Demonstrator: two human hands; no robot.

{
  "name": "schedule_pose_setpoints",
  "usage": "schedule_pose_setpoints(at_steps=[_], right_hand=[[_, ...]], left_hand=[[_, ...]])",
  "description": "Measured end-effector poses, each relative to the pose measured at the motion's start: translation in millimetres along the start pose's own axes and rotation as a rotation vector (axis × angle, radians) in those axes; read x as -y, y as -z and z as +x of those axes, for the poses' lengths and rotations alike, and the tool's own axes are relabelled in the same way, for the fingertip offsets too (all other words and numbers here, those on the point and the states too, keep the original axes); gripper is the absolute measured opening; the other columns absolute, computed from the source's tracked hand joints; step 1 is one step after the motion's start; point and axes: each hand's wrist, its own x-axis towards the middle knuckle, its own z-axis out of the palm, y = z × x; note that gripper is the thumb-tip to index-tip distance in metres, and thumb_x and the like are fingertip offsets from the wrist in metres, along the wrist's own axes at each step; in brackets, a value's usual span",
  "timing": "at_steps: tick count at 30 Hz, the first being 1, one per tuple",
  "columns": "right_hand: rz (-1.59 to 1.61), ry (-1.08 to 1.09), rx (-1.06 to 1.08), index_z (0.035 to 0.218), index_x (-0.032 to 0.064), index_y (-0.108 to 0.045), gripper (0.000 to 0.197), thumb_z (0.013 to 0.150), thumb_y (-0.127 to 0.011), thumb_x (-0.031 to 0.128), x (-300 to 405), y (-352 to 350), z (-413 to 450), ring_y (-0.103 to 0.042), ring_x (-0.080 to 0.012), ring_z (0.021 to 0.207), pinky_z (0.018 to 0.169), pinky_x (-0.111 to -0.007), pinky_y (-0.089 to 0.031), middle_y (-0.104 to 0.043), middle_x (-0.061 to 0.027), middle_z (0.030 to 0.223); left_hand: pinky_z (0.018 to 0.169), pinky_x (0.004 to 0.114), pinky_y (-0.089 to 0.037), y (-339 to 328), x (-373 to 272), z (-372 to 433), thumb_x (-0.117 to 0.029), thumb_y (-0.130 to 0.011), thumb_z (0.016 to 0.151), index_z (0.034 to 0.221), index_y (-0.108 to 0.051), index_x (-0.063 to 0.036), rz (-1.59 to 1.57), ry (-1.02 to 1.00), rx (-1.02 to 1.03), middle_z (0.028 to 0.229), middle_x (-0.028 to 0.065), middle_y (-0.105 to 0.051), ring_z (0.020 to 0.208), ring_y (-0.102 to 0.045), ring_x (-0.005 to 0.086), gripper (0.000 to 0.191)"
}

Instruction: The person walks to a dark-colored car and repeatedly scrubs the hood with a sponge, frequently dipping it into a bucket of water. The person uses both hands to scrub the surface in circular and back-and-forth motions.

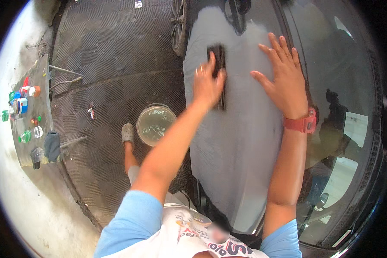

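A grey, primer-like coating covers a car's side panel (242, 129). On it lies a long dark block (220, 93), blurred, that looks like a sanding block. My left hand (208, 80) grips the block from above, its fingers blurred. Further right, my right hand (282, 71) rests with spread fingers on the panel beside the window edge, holding nothing. A red wristwatch (304, 122) is on that wrist.
A bucket of cloudy water (156, 124) stands on the patterned floor beside my shoe (127, 133). At the left, a table (35, 84) holds bottles, cans and dark cloths. A car wheel (178, 27) and mirror base (238, 19) lie ahead; dark window glass (325, 74) is at right.
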Motion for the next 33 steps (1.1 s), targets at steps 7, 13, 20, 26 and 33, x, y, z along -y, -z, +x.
schedule_pose_setpoints(at_steps=[7, 13, 20, 26, 33], right_hand=[[0.045, -0.002, -0.005, 0.15, 0.0157, -0.061, 0.064, 0.097, -0.077, 0.046, 2.1, -6.4, 3.9, -0.034, -0.0292, 0.163, 0.133, -0.053, -0.027, -0.044, -0.0077, 0.173], [0.039, -0.03, -0.004, 0.148, 0.0154, -0.062, 0.061, 0.097, -0.076, 0.046, 0.0, -2.3, 0.8, -0.035, -0.0281, 0.162, 0.133, -0.053, -0.027, -0.045, -0.0071, 0.172], [0.05, -0.002, -0.045, 0.147, 0.0165, -0.063, 0.06, 0.096, -0.077, 0.044, 11.9, -6.8, 15.8, -0.037, -0.0275, 0.161, 0.133, -0.052, -0.027, -0.047, -0.0053, 0.17], [0.036, -0.034, -0.023, 0.145, 0.0167, -0.065, 0.055, 0.097, -0.077, 0.043, 2.3, -4.3, 5.3, -0.038, -0.0275, 0.161, 0.132, -0.052, -0.028, -0.049, -0.0057, 0.169], [0.008, 0.015, -0.082, 0.143, 0.0164, -0.066, 0.055, 0.098, -0.076, 0.045, 0.3, -10.4, 9.7, -0.041, -0.0287, 0.159, 0.132, -0.053, -0.029, -0.052, -0.0058, 0.167]], left_hand=[[0.117, 0.059, -0.042, -19.8, 4.3, 0.8, -0.031, -0.057, 0.109, 0.172, -0.028, -0.007, 0.127, -0.028, -0.033, 0.15, 0.0407, -0.051, 0.134, -0.053, 0.0571, 0.073], [0.119, 0.06, -0.037, -6.2, -28.7, -108.4, -0.017, -0.058, 0.108, 0.173, -0.024, -0.0038, 0.083, -0.006, 0.104, 0.153, 0.038, -0.044, 0.133, -0.049, 0.057, 0.075], [0.109, 0.055, -0.05, -7.2, 39.9, 118.0, -0.041, -0.054, 0.111, 0.168, -0.037, -0.0043, 0.297, -0.029, -0.135, 0.142, 0.0339, -0.058, 0.127, -0.058, 0.0516, 0.07], [0.116, 0.059, -0.041, -3.9, -23.1, -156.4, -0.023, -0.065, 0.106, 0.173, -0.029, -0.0075, 0.033, 0.025, 0.086, 0.153, 0.0372, -0.049, 0.134, -0.052, 0.0544, 0.077], [0.115, 0.056, -0.044, -17.3, 30.3, -38.3, -0.029, -0.063, 0.108, 0.171, -0.035, -0.011, -0.008, 0.173, -0.004, 0.154, 0.0278, -0.053, 0.139, -0.051, 0.0485, 0.071]])
